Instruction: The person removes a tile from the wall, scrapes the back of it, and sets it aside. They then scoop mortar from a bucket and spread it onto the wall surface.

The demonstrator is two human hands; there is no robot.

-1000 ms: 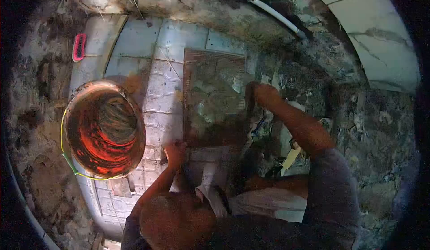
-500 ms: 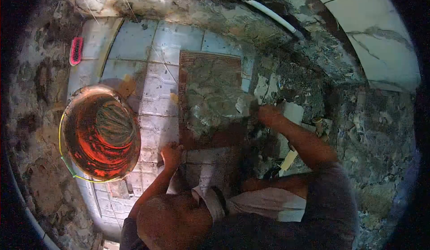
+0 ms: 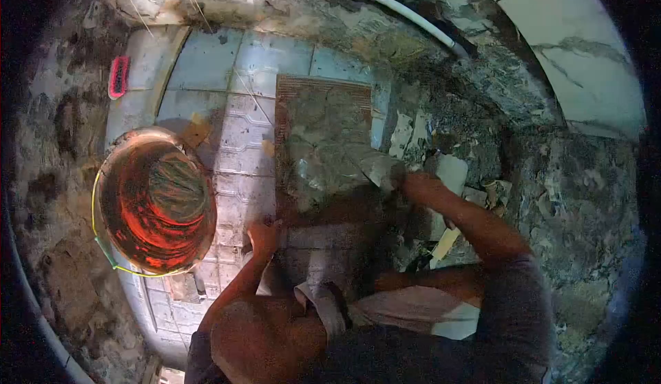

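A ribbed reddish-brown panel (image 3: pixel 288 95) lies flat on the tiled floor, its middle covered with wet grey mortar (image 3: pixel 323 143). My right hand (image 3: pixel 418 185) is closed round the handle of a trowel (image 3: pixel 379 168), whose mortar-smeared blade rests on the mortar near the panel's right edge. At the panel's lower left corner is my left hand (image 3: pixel 264 236), its fingers curled; what they grip is too dark to make out. An orange bucket (image 3: pixel 124 212) holding grey mortar (image 3: pixel 177 188) stands to the left.
Pale floor tiles (image 3: pixel 248 136) surround the panel. A pink brush (image 3: pixel 118 77) lies at the upper left. Rough walls (image 3: pixel 62 198) border the space, with a white pipe (image 3: pixel 413 17) at the top. A yellow strip (image 3: pixel 445 243) and debris lie at the right.
My right hand has moved slightly right and down with the trowel, and the blade is now angled differently. My left hand has stayed at the panel's corner.
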